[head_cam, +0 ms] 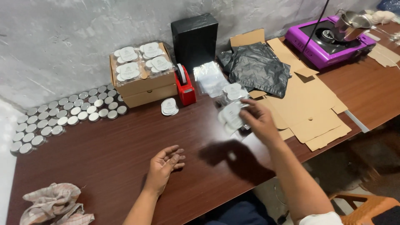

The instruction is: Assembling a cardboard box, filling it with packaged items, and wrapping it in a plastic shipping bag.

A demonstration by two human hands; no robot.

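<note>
While the left hand (166, 161) rests loosely on the dark brown wooden table (108, 154) near its front edge, palm up and fingers slackly curled around nothing, the right hand (259, 118) is raised over the middle of the table, its fingers closed around a clear plastic bag of round white labels (231, 113). Just behind it, further clear bags (209, 77) lie beside a crumpled black plastic bag (259, 66). A red tape dispenser (185, 88) stands towards the back edge, between a black box (195, 38) and a cardboard box topped with packs of round labels (143, 75); a small stack of white round labels (169, 106) lies before it. Rows of small round silver tins (62, 114) fill the back left corner. Flattened brown cardboard (308, 104) covers the right edge, a purple portable stove (329, 39) occupies the back right corner, and a checked cloth (54, 204) lies at the front left corner.
</note>
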